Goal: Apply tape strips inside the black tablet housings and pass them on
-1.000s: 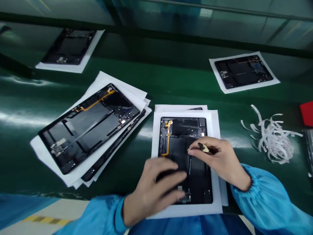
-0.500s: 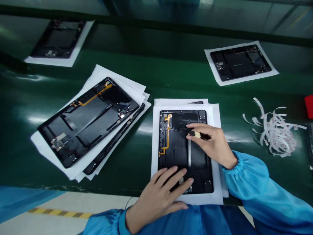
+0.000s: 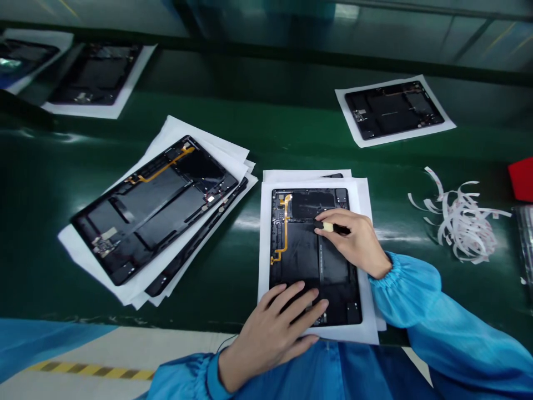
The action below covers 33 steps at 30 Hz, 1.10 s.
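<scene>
An open black tablet housing (image 3: 297, 244) with an orange flex cable (image 3: 286, 228) lies on white paper sheets (image 3: 265, 278) before me. My left hand (image 3: 283, 328) rests spread over its lower end, fingertips on the housing. Over the upper middle of the same housing, my right hand (image 3: 353, 236) pinches a small black tool with a cream band (image 3: 328, 227). The tool's tip sits between thumb and forefinger, close to the cross rib; whether it touches the housing I cannot tell.
Left of me, another tablet housing (image 3: 156, 205) tops a skewed stack interleaved with paper. Single housings lie farther back, at right (image 3: 393, 109) and left (image 3: 97, 72). A heap of peeled white strips (image 3: 466, 222) is at right, near a red object (image 3: 521, 179).
The view has shifted slightly, bringing another device on paper into sight at far left. My right hand has moved a little left with the tool; my left hand stays put.
</scene>
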Tool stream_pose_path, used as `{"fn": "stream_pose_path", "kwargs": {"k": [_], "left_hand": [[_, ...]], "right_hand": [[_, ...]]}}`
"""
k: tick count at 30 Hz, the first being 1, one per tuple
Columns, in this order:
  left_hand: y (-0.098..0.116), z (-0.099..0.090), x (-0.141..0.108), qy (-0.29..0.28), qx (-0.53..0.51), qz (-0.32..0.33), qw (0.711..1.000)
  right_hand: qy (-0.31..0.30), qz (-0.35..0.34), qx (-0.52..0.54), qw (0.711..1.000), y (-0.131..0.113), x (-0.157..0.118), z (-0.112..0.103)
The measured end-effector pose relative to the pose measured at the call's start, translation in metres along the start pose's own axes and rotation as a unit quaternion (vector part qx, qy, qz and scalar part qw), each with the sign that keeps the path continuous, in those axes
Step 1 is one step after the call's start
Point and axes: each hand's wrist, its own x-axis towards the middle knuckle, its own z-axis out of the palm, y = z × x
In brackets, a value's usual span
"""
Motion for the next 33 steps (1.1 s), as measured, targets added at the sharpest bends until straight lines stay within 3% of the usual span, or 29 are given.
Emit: {"fn": "stream_pose_path", "kwargs": {"k": [16, 33], "left_hand": [[0.0025, -0.0046, 0.0067, -0.047, 0.001, 0.002, 0.999], [-0.0005, -0.0011, 0.0061, -0.044, 0.013, 0.023, 0.999]], "right_hand": [[-0.006, 0.023, 0.010, 1.000, -0.0011, 0.0001, -0.0012], [-0.022, 0.011, 0.010, 1.000, 0.0014, -0.0016, -0.0017]]}}
